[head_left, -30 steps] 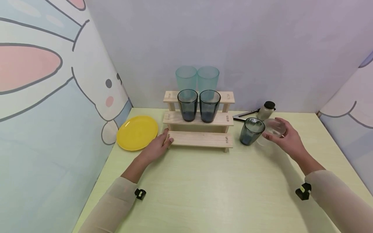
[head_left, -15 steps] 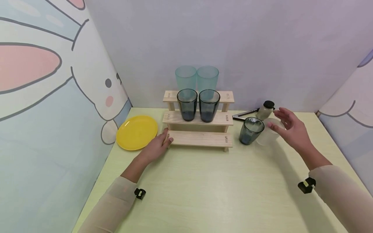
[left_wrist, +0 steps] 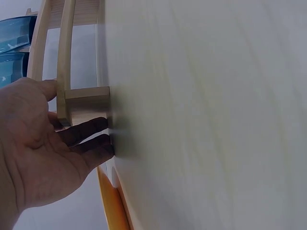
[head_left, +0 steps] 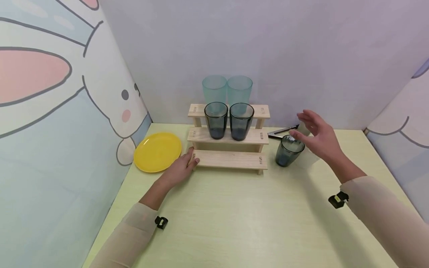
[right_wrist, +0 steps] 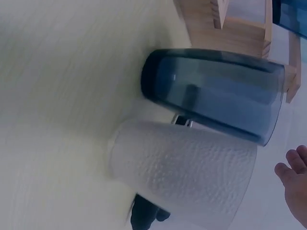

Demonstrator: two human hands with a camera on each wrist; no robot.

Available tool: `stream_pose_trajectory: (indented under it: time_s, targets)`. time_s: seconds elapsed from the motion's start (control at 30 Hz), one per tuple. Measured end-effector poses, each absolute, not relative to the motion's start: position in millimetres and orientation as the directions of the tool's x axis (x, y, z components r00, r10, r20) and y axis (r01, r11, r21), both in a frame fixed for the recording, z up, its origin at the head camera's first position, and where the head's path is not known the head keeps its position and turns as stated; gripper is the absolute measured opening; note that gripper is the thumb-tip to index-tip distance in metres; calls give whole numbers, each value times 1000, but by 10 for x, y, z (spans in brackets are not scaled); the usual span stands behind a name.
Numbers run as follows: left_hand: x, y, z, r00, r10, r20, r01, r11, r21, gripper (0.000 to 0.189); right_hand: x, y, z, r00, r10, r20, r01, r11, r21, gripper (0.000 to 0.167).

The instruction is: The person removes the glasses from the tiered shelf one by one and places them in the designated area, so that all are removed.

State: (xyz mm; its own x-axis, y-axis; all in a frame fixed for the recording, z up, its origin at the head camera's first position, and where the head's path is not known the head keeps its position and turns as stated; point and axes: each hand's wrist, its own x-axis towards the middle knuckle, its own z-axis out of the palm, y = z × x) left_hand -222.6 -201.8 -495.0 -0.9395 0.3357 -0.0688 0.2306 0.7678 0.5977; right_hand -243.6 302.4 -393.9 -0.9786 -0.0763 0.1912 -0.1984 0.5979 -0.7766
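A three-step wooden rack [head_left: 231, 159] stands before the back wall. My left hand [head_left: 179, 171] holds the left end of its lowest step, thumb and forefinger about the board in the left wrist view. My right hand [head_left: 318, 137], fingers spread and holding nothing, hovers above a smoky grey glass [head_left: 289, 153] and a clear textured tumbler [right_wrist: 187, 167]. Both stand upright, side by side, right of the rack; in the head view the hand partly hides the tumbler. Two smoky glasses [head_left: 216, 123] are on the middle step, two pale teal tumblers [head_left: 214, 89] on the top one.
A yellow plate [head_left: 157, 152] lies left of the rack. Behind the grey glass are a slim metal-and-black tool [head_left: 281, 132] and a small jar [head_left: 303, 129], mostly covered by the right hand. Walls bound the table at the back and both sides.
My right hand has let go of the clear tumbler, risen off it, and moved left toward the smoky glass. The left hand has stayed at the rack.
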Motion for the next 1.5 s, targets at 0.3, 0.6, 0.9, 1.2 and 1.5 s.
stream_pose_trajectory:
  time_s: [0.3,0.6,0.9,1.2,1.5]
  targets:
    - [-2300,-2076,-5086,-934,355,-37,261,752,606,90,-2523,2482,-3865,-966,-165,201,-259,549,-795,93]
    - [-2247,-2040,-4969,-934,353,-53,253,760,599,85,-2627,2032,-3870,-945,-241,223,-309,425,-851,90]
    - [-2409,-2137,-5305,-935,355,-3,289,765,576,90,-2696,1738,-3916,-939,-249,236,-320,388,-864,91]
    - [-2282,-2056,-5051,-937,345,-48,250,762,597,87,-2725,1485,-3905,-949,-194,249,-309,421,-853,94]
    - [-2228,-2003,-4960,-944,321,-81,216,781,586,83,-2713,1276,-3878,-960,-84,265,-273,468,-840,95]
